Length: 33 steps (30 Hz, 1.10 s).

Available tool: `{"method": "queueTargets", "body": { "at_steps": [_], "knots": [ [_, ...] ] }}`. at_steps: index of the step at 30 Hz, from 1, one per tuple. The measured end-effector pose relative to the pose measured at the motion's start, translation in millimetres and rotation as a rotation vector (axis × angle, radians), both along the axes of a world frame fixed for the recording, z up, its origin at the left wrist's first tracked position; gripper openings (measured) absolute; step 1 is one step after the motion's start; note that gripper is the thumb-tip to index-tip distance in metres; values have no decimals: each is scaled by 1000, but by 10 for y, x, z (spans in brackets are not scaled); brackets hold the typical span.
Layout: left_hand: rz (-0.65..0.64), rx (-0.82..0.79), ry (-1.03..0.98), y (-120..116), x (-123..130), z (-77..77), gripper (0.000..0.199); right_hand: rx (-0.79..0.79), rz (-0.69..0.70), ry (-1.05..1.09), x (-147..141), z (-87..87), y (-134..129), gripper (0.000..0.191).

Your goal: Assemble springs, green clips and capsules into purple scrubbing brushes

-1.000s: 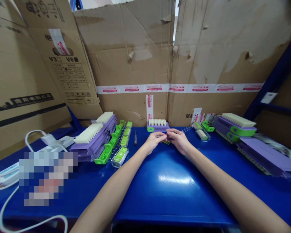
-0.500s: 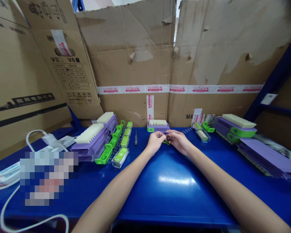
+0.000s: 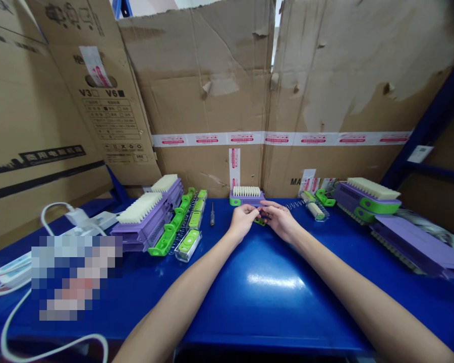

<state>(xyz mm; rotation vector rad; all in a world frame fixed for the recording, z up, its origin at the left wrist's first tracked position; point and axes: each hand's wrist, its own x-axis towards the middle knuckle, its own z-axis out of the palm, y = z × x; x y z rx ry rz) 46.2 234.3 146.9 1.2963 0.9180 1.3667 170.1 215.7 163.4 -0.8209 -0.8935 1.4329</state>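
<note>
A purple brush (image 3: 247, 196) is seen beyond the fingers (image 3: 252, 214), a green piece (image 3: 260, 221) beside them; left hand (image 3: 242, 222) and right hand (image 3: 282, 221) are angled inward, any pinch indiscernible.

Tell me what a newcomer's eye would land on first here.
Probably the bare left hand and right hand, close together over the glossy blue tabletop, in front of a purple block with pale bristles. Next, perhaps, the purple bristle-topped blocks at left, beside a row of green plastic brackets. Brown cardboard rises along the back.
</note>
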Motion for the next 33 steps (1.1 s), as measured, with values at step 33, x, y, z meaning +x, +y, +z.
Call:
{"method": "queueTargets", "body": {
  "at_steps": [33],
  "knots": [
    [-102,37,-15,-41,-60,-6,20,-91,-30,10,-25,-6,-5,28]
  ]
}}
